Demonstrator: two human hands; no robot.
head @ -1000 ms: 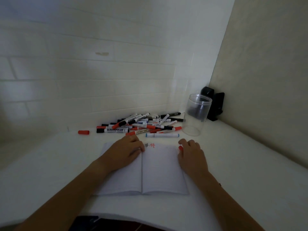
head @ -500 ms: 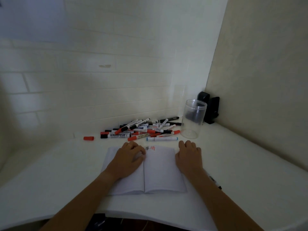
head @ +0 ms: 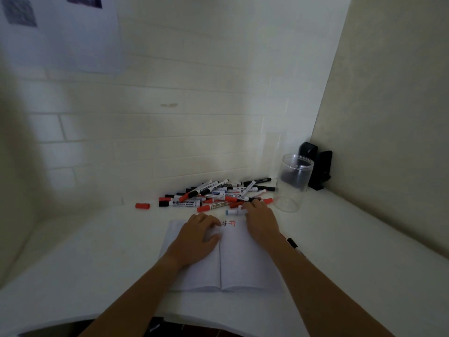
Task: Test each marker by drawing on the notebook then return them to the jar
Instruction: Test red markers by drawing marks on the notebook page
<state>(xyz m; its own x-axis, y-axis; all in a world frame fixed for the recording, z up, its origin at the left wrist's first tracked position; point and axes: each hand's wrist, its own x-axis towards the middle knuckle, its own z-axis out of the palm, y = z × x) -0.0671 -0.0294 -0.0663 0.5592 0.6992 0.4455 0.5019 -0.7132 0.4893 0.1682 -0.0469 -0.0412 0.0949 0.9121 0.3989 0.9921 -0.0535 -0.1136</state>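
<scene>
Nearest the person, the notebook [head: 224, 261] lies open on the white tabletop [head: 352, 251]. The left hand [head: 198, 235] rests on its left page with fingers loosely bent, pressing the paper flat beside the centre fold and holding nothing. Just past those fingertips, at the top of the right page, sit two small test marks [head: 228, 223], one black and one red.

The right hand [head: 261, 218] reaches beyond the top edge of the notebook. Its fingers lie over the blue-capped marker [head: 232, 212], the one lying closest to the notebook, but whether they have closed round the barrel cannot be told from this view. Off to the right of that forearm a black marker [head: 292, 242] lies alone on the tabletop.

Beyond the right hand is the marker pile [head: 213, 192], a jumble of red, black and blue pens. To the hand's right, and a little farther back, stands the clear jar [head: 292, 183], upright and open at the top, apparently with no pens in it. A loose red cap [head: 142, 206] lies well to the left of the pile.

The step in hand looks like picking up the next pen. A pinch at mid-barrel should lift it without nudging the pile. The left hand should hold the pages down, and the new mark belongs beside the red one.
</scene>
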